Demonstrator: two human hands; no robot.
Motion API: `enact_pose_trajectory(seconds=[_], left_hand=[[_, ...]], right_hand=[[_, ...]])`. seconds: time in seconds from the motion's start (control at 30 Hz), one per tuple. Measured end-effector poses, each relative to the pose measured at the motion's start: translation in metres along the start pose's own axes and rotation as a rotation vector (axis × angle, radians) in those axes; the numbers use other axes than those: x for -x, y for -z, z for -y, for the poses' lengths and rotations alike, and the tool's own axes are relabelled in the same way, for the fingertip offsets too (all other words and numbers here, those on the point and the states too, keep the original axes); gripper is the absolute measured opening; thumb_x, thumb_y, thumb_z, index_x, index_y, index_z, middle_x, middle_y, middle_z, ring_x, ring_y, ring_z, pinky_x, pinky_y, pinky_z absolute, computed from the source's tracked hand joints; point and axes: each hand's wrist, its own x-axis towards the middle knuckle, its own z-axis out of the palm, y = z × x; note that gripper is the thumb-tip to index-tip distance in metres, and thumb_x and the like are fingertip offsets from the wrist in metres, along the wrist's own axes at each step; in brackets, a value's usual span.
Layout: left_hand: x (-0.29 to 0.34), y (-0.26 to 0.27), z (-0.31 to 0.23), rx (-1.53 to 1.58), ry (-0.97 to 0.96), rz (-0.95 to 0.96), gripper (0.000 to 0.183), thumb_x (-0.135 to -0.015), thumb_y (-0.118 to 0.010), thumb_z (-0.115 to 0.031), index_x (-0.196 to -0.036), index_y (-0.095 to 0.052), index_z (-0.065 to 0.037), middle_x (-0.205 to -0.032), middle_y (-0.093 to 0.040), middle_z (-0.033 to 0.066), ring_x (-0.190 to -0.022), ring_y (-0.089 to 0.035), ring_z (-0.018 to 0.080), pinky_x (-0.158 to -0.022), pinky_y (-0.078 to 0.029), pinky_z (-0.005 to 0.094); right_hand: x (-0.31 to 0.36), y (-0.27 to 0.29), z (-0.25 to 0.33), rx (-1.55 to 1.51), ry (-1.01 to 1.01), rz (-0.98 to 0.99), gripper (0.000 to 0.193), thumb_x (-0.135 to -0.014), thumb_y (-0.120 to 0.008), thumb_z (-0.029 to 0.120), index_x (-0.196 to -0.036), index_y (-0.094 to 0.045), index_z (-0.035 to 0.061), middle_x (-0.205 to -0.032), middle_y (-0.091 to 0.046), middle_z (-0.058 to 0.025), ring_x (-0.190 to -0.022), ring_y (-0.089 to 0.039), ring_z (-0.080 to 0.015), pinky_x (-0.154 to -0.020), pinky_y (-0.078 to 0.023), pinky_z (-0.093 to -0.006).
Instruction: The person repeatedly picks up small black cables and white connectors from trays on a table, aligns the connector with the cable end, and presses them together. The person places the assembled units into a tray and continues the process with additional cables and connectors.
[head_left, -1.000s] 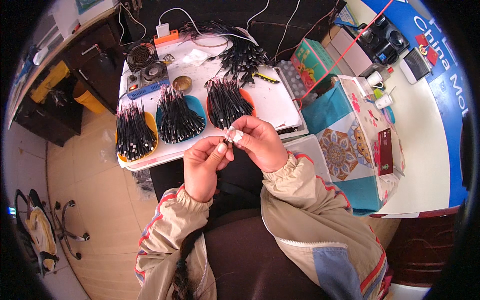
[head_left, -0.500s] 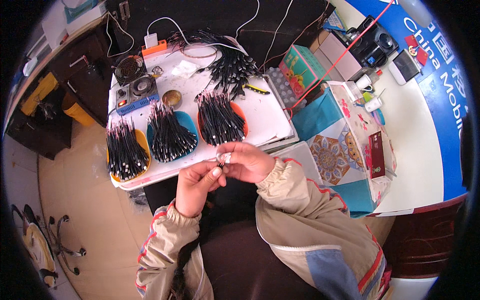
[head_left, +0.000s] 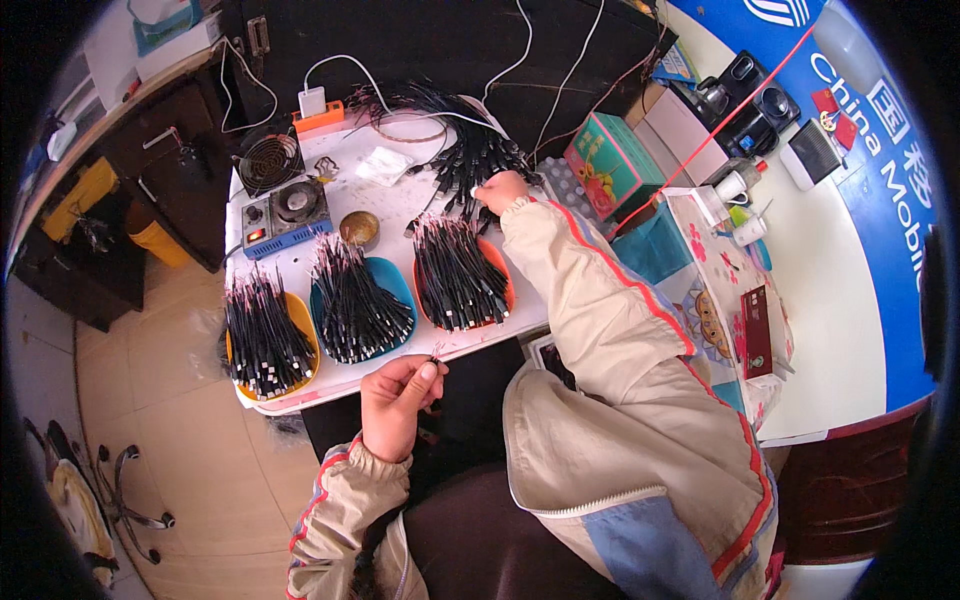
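Head view: your left hand (head_left: 398,393) pinches a cable (head_left: 437,358) near the table (head_left: 530,312) edge, pink wires (head_left: 437,349) up; grip lightly, tips free. Your right hand (head_left: 503,190), fingers curled, is at the cable pile (head_left: 480,158); whether it grips anything, I cannot tell

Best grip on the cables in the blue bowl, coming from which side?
Likely the cables by their light-tipped ends, from the near side: those fan toward the near rim of the blue bowl, while the pink wire ends bunch at the far side.
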Motion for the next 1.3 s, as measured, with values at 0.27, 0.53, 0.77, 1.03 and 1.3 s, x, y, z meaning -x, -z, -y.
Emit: enact_pose_trajectory(seconds=[0.27,0.53,0.77,1.03,1.3], left_hand=[[-0.003,-0.004,-0.012,0.093,-0.026,0.051,0.015,-0.096,-0.052,-0.009,-0.093,-0.063,0.001,-0.074,-0.062,0.0040,-0.064,-0.053,0.0079,-0.059,-0.041,0.0200],[-0.045,-0.047,-0.023,0.403,0.006,0.217,0.017,-0.100,-0.044,-0.011,-0.097,-0.057,0.000,-0.117,-0.061,0.0200,-0.100,-0.065,0.0288,-0.080,-0.055,0.0347],[-0.026,-0.034,-0.060,0.253,-0.400,0.021,0.017,-0.098,-0.048,-0.012,-0.096,-0.059,0.001,-0.098,-0.064,0.0117,-0.059,-0.045,0.0085,-0.055,-0.036,0.0209],[0.017,-0.039,-0.059,0.152,-0.508,-0.232,0.016,-0.098,-0.048,-0.011,-0.095,-0.057,0.000,-0.083,-0.066,0.0101,-0.053,-0.046,0.0086,-0.052,-0.038,0.0220],[0.033,-0.051,-0.046,0.156,-0.387,-0.106,0.013,-0.097,-0.050,-0.011,-0.096,-0.058,-0.001,-0.071,-0.058,0.0020,-0.050,-0.036,0.0034,-0.045,-0.027,0.0179]], right_hand=[[0.066,0.131,0.053,-0.195,0.237,-0.162,0.020,-0.076,-0.069,0.020,-0.076,-0.064,0.0015,-0.067,-0.065,-0.0119,-0.061,-0.064,-0.0232,-0.057,-0.048,-0.0336],[0.312,0.127,0.104,0.049,0.686,-0.045,0.014,-0.072,-0.068,0.013,-0.074,-0.055,0.0083,-0.069,-0.050,-0.0073,-0.062,-0.055,-0.0258,-0.052,-0.044,-0.0367],[0.354,0.071,0.062,-0.007,0.846,0.282,0.017,-0.075,-0.067,0.018,-0.080,-0.053,0.0092,-0.078,-0.051,-0.0058,-0.078,-0.058,-0.0235,-0.058,-0.048,-0.0373],[0.350,0.070,0.048,-0.030,0.853,0.545,0.016,-0.082,-0.063,0.020,-0.086,-0.053,0.0078,-0.082,-0.052,-0.0081,-0.081,-0.058,-0.0291,-0.065,-0.049,-0.0417],[0.307,0.101,0.077,-0.595,0.522,0.529,0.016,-0.089,-0.063,0.016,-0.097,-0.061,0.0027,-0.086,-0.061,-0.0039,-0.077,-0.060,-0.0162,-0.068,-0.049,-0.0298]])
